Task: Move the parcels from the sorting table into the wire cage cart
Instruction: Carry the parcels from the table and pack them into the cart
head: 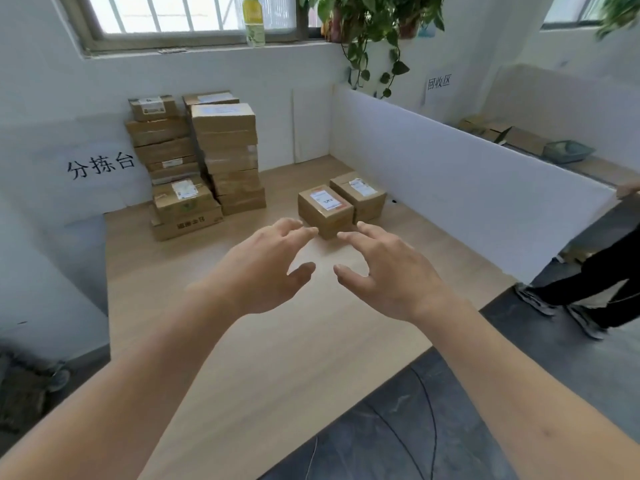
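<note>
Bystander point(595, 282) cropped at right edge; parcel labels point(325, 199) illegibly small

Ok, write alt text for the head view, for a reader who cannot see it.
Two bare hands, left hand and right hand, reach open toward a small labelled parcel on a wooden sorting table, touching nothing. A second small parcel sits just behind it, and stacked parcels stand against the wall at left.
</note>
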The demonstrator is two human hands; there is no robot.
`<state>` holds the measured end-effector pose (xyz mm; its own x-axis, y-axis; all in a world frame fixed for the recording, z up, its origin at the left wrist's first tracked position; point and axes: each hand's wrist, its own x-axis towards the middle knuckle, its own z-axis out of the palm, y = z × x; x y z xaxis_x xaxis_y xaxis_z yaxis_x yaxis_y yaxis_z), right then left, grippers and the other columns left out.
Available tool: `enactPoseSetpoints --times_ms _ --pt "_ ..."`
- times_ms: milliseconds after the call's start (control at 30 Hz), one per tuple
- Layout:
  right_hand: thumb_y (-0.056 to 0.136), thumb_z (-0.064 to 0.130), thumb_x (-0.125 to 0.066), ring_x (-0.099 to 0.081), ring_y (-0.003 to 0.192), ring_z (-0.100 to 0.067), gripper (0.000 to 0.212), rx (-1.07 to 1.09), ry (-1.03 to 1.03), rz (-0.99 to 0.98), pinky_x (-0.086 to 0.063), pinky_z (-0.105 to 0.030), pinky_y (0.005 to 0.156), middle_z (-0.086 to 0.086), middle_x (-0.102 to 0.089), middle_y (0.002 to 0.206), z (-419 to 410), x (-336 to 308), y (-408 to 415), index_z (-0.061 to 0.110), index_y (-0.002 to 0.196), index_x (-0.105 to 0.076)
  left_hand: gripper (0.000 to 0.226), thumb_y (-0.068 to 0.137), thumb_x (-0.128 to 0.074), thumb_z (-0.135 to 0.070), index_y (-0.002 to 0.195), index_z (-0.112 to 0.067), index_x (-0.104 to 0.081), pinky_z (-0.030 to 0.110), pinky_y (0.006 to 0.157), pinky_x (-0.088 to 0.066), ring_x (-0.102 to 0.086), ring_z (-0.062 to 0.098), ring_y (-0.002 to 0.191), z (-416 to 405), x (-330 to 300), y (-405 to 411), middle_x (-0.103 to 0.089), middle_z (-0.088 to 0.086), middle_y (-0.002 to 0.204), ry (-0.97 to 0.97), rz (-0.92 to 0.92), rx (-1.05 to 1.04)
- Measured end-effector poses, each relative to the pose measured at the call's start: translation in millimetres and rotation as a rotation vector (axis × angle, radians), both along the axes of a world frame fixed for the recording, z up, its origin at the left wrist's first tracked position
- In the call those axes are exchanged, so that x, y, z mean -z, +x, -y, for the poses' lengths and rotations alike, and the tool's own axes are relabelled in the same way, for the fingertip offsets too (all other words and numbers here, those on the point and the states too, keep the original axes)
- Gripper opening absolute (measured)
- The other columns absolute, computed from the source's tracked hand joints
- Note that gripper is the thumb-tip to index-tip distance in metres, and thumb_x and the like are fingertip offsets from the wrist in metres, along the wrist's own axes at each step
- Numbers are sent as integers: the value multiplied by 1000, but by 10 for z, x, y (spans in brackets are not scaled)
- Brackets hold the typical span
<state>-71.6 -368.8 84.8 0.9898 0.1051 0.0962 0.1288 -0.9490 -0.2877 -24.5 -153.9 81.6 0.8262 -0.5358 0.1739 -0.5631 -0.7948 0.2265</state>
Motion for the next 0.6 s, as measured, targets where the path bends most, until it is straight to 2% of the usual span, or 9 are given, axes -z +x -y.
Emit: enactPoseSetpoints --times_ms 100,200,333,433,600 --pt "99 60 -50 -40 146 -19 63 2 6 -22 -38 -38 113 0 -29 168 312 72 275 38 157 -38 61 102 -54 -46 158 -30 -36 41 108 -47 -46 22 140 302 84 256 -37 -3 159 15 -20 -15" --pt "99 60 -51 -51 136 -19 63 -13 7 -54 -38 -37 111 1 -28 169 567 177 633 39 157 -38 61 102 -53 -47 158 -31 -35 41 105 -49 -48 22 137 550 219 602 -36 -3 160 25 -38 -42" --pt "99 59 -52 -39 146 -18 63 -43 6 -71 -37 -38 115 1 -28 168 869 362 1270 39 156 -39 61 102 -53 -48 158 -30 -36 39 100 -51 -52 21 131 846 439 1180 -38 -4 157 11 -53 -65" --pt "99 58 -52 -38 147 -19 62 -59 2 -102 -37 -39 115 1 -29 168 1058 510 1742 38 157 -39 60 103 -54 -46 157 -29 -37 36 102 -49 -50 22 133 1039 593 1605 -40 -3 154 15 -74 -76" --pt "99 57 -53 -47 139 -20 61 -76 4 -176 -38 -38 113 1 -28 168 1348 713 2331 38 156 -39 60 103 -52 -46 159 -28 -35 35 107 -45 -45 23 138 1300 748 2130 -39 -1 156 24 -132 -135"
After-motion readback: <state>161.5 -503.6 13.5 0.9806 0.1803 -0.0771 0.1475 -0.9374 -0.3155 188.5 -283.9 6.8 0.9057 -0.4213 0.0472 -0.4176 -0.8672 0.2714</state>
